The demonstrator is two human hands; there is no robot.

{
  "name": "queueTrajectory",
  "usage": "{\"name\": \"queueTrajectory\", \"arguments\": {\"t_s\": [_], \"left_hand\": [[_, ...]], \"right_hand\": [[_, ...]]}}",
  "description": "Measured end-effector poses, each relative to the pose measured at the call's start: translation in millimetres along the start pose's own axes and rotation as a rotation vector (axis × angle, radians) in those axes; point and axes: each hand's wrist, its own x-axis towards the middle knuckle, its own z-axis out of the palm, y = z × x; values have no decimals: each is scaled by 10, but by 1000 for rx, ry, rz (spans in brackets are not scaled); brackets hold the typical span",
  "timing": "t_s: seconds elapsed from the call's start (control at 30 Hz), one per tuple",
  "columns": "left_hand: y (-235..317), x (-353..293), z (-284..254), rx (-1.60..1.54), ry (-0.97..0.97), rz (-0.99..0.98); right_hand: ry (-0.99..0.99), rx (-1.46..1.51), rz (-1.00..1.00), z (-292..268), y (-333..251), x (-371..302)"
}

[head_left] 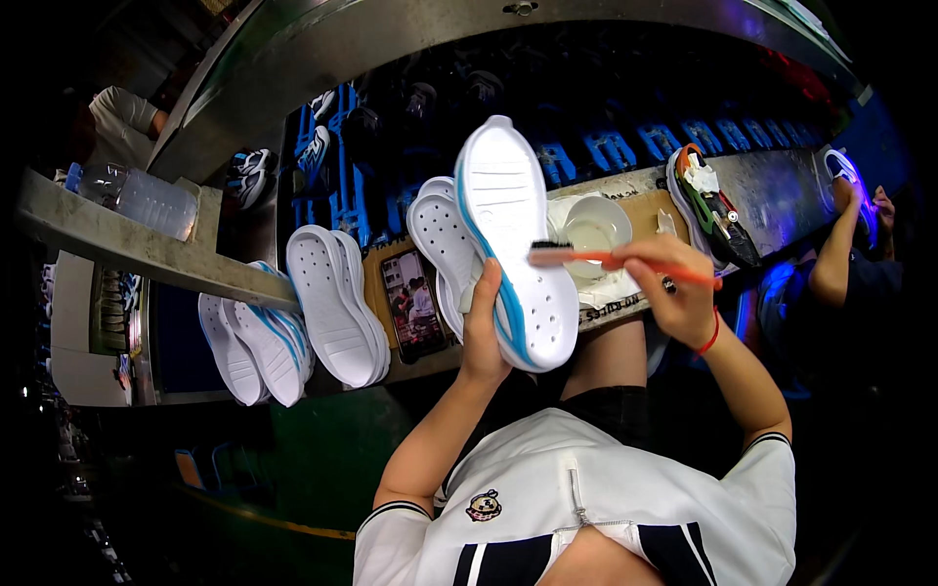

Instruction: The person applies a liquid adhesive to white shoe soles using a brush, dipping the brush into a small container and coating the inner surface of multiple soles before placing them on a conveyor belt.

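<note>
My left hand (483,330) grips a white shoe sole (503,200) with a blue side stripe, its holed and ribbed face turned up. The fingers wrap its left edge, and the sole is raised above the bench. Closed around an orange handle, my right hand (680,305) holds a small brush (591,258) with dark bristles. The brush head overlaps the right edge of the sole; whether the bristles touch it I cannot tell. Behind the brush stands a white bowl (618,217) with some pale liquid, on crumpled white paper. More white soles (430,223) lie just left of the held one.
A phone (411,305) with a lit screen lies between soles. Stacked soles (332,303) and striped soles (264,342) fill the left. An upper on a last (711,203) sits right. Blue racks (611,149) run behind. At far right, a person's hands (842,200) hold a shoe.
</note>
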Motion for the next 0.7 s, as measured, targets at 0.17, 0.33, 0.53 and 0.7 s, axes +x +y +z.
{"name": "queueTrajectory", "arguments": {"t_s": [0.17,0.33,0.53,0.7], "left_hand": [[-177,170,-156,113,230,231],[-278,181,-251,331,225,286],[-132,-128,-139,0,-113,-239],[-64,-312,-217,-189,-210,-475]], "right_hand": [[-40,-35,9,49,-228,-194],[-51,465,474,70,-401,-379],[-135,671,764,-105,50,-15],[92,642,669,-179,660,243]]}}
